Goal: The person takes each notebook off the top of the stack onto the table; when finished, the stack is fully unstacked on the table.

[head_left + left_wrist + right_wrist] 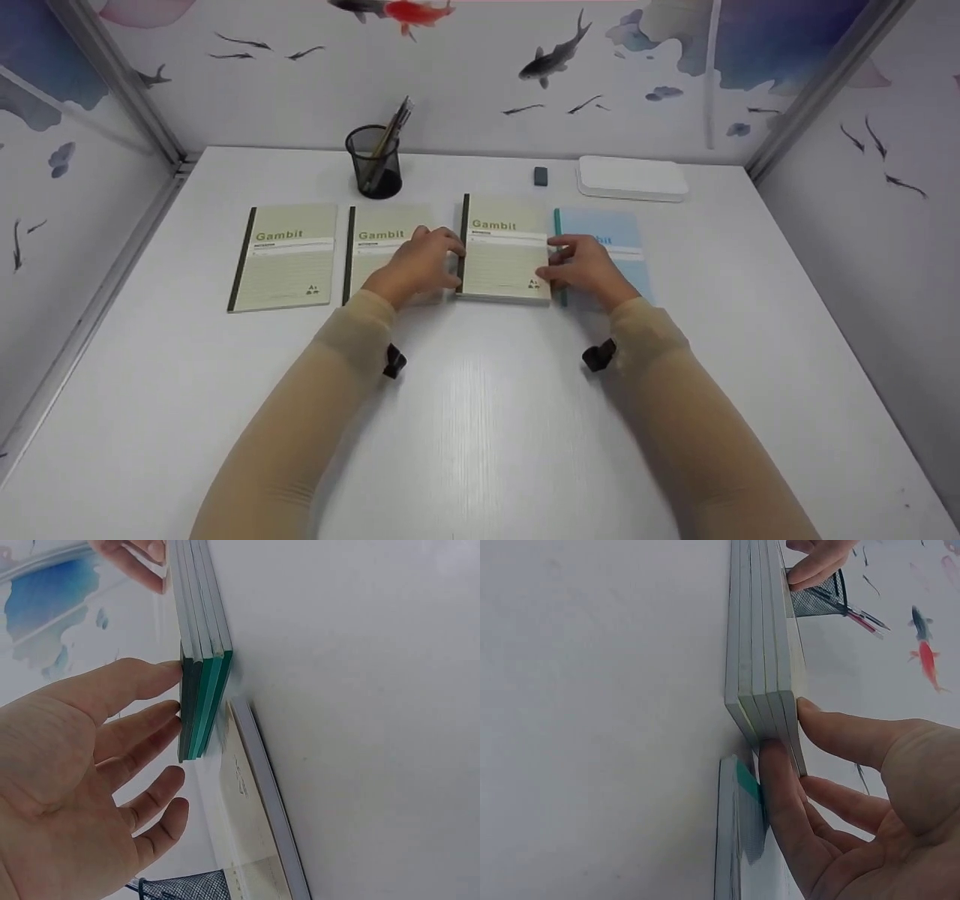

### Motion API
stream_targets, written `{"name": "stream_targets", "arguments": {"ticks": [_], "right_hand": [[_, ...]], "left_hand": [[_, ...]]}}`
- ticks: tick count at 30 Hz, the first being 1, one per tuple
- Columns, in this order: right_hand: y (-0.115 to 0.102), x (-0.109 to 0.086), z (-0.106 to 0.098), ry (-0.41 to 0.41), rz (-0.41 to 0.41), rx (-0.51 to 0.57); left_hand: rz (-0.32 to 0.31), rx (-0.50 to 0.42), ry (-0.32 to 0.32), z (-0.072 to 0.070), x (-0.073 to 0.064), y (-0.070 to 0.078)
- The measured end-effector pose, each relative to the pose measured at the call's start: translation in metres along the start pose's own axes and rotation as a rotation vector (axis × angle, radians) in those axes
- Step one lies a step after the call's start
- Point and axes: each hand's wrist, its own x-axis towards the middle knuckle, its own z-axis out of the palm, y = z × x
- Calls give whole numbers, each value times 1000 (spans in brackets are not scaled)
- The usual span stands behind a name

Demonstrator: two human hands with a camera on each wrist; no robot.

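A stack of several notebooks lies between my hands, a pale green "Gambit" one with a black spine on top. Teal spines show lower in the stack. The fingertips of my left hand touch the stack's spine side; its fingers are spread and loosely bent. At the opposite edge, my right hand has its thumb by the top notebook's corner and a finger along the page edges. Under my left hand lies another green notebook, partly hidden. My right hand partly covers a blue notebook.
Farther left lies one more green notebook. Behind the row stand a black mesh cup with pens, a small dark eraser-like block and a white flat box. Printed walls close off the table's back and sides.
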Motion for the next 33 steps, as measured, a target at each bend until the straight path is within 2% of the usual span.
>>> {"name": "stream_targets", "arguments": {"ticks": [11,15,22,28,33], "right_hand": [[4,3,-9,-37,-6,103],[5,2,-12,-43,9,98],[13,4,-15,-76,48,210],[21,-2,-14,-45,46,281],[30,-7,-16,-13,-18,327]], "left_hand": [[30,37,3,-5,0,8],[23,14,-1,-3,-1,7],[-9,-16,-15,-2,1,3],[-4,-13,-28,1,1,0],[-18,-14,-41,1,2,1]]}}
